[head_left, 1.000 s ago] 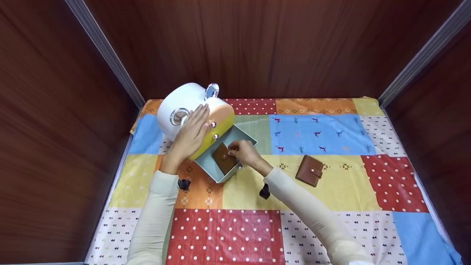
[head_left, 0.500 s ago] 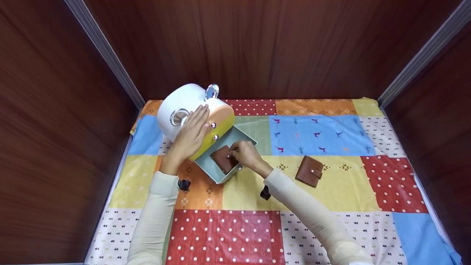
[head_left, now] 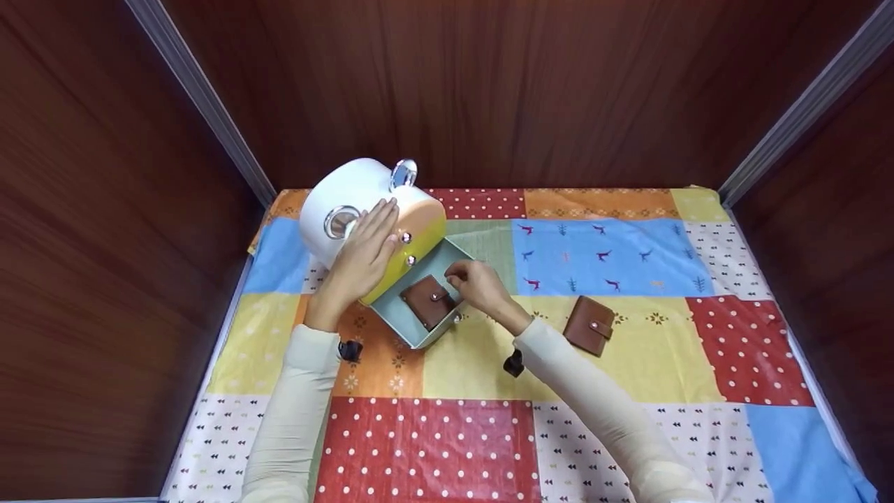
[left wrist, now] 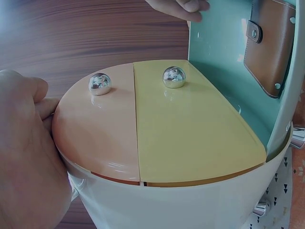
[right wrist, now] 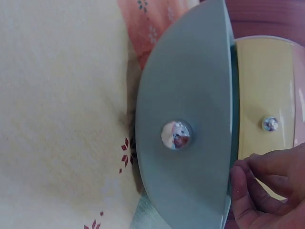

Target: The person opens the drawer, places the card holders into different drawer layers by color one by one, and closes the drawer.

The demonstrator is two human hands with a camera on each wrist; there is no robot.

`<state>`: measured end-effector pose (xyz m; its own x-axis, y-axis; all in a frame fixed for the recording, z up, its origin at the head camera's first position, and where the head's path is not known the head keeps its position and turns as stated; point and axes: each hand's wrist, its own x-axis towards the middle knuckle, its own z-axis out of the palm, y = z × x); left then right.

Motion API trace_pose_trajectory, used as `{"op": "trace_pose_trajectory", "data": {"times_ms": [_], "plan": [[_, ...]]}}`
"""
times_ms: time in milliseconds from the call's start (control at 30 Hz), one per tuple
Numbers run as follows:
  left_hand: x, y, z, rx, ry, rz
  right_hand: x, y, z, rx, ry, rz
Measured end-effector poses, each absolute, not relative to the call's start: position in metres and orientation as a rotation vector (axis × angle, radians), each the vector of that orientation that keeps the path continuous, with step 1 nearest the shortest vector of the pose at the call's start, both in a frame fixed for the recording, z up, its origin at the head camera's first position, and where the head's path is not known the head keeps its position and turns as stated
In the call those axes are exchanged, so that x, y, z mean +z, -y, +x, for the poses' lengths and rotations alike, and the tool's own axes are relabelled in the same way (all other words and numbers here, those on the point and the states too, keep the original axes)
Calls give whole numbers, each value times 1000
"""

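A white rounded drawer box (head_left: 353, 185) with orange and yellow drawer fronts stands at the back left of the table. My left hand (head_left: 360, 262) rests on its top and upper front edge, fingers straight. Its pale green bottom drawer (head_left: 391, 313) is pulled out. Inside lies a brown leather wallet (head_left: 424, 302), its snap strap toward my right hand. My right hand (head_left: 482, 288) hovers over the drawer's right side, apart from the wallet, with fingers loosely bent and nothing visible in them. In the left wrist view the wallet (left wrist: 272, 45) lies against the drawer's far side.
A second brown snap wallet (head_left: 589, 325) lies on the patchwork tablecloth (head_left: 433, 447) to the right. Round silver knobs (left wrist: 174, 77) stick out from the drawer fronts. Dark wooden panels (head_left: 489, 91) enclose the table at the back and sides.
The right fingers pinched the wallet's strap; now they have let go and moved right and slightly up. The wallet shifted a little in the drawer. My left hand has stayed put.
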<state>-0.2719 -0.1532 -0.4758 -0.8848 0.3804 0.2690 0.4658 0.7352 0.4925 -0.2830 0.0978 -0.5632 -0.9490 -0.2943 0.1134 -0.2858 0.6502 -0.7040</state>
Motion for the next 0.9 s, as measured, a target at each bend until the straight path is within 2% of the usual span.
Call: {"op": "trace_pose_trajectory", "data": {"times_ms": [900], "plan": [[-478, 154, -272, -849, 2781, -686, -553, -186, -277, -1461, -2775, -222]]}}
